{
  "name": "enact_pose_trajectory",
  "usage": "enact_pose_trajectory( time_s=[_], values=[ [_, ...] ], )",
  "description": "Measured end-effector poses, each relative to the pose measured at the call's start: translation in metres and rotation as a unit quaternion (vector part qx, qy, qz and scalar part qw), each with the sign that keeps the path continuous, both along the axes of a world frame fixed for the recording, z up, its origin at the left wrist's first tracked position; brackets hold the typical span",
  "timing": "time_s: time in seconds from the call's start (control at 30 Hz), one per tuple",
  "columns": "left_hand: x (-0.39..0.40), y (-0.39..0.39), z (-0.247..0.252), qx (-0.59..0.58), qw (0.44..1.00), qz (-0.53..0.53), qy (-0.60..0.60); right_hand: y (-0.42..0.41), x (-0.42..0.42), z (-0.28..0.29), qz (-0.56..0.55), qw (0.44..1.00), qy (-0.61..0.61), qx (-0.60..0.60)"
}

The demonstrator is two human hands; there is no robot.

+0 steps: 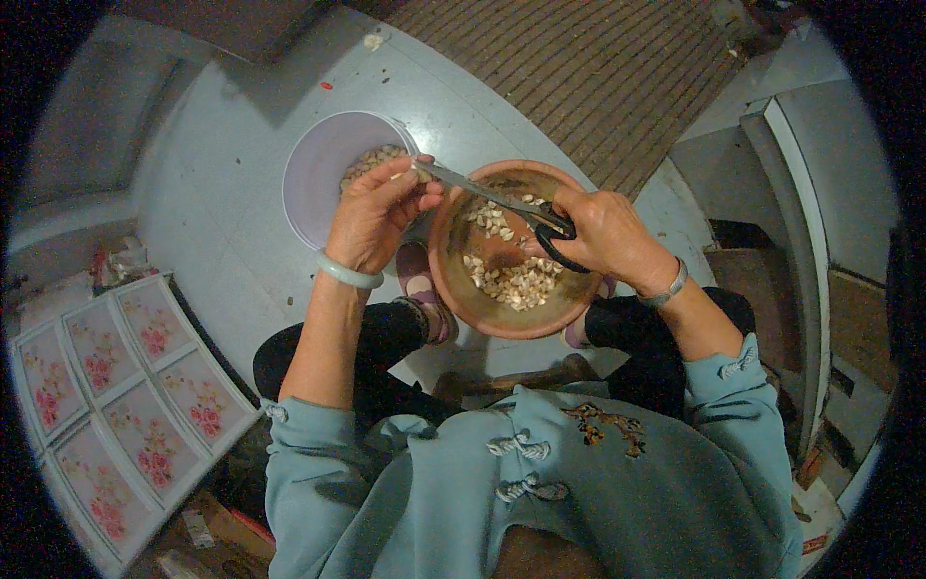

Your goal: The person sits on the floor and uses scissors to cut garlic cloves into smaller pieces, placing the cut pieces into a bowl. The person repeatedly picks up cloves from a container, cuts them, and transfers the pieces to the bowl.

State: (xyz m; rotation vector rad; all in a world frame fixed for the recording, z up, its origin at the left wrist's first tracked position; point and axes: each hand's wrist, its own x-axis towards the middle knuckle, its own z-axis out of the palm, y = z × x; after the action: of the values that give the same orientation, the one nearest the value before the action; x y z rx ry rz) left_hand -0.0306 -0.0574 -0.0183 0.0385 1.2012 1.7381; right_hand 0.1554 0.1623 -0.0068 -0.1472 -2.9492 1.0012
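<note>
My left hand (383,206) pinches a small pale piece (421,174), perhaps a garlic clove, beside the rim of a lilac plastic bucket (311,174). Similar small pieces (372,161) lie in the bucket. My right hand (608,228) holds black-handled scissors (499,195), whose blade tips reach the piece at my left fingertips. Beneath the scissors, a round reddish-brown basin (441,289) stands between my feet and holds many pale, clove-like pieces (524,282) in two heaps. The exact kind of the pieces cannot be told.
A ribbed brown mat (579,72) lies on the floor beyond the basin. At left stands a cabinet or drawer unit with flower-patterned panels (130,405). A pale upright panel (796,217) stands at right. Small scraps and a red bit (327,85) dot the floor.
</note>
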Motion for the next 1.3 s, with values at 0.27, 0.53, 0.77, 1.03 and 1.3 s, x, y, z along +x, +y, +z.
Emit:
enact_pose_trajectory(
  time_s=[0.27,0.53,0.77,1.03,1.3],
  values=[
    [0.004,0.001,0.003,0.008,1.0,0.02,0.019,-0.001,-0.003,0.013,-0.007,0.998,-0.065,-0.005],
    [0.004,0.003,0.004,0.02,0.999,-0.006,0.038,0.0,-0.005,0.022,-0.02,0.993,-0.114,-0.026],
    [0.003,0.004,0.003,0.011,0.998,-0.044,0.038,0.005,0.0,0.003,0.004,1.0,0.012,-0.017],
    [0.002,0.004,-0.001,0.009,0.999,-0.041,0.027,0.005,-0.002,0.01,0.006,0.999,0.016,0.03],
    [0.003,0.006,0.006,-0.018,0.998,-0.033,0.046,0.007,-0.003,-0.005,-0.026,1.0,0.012,0.009]
  ],
)
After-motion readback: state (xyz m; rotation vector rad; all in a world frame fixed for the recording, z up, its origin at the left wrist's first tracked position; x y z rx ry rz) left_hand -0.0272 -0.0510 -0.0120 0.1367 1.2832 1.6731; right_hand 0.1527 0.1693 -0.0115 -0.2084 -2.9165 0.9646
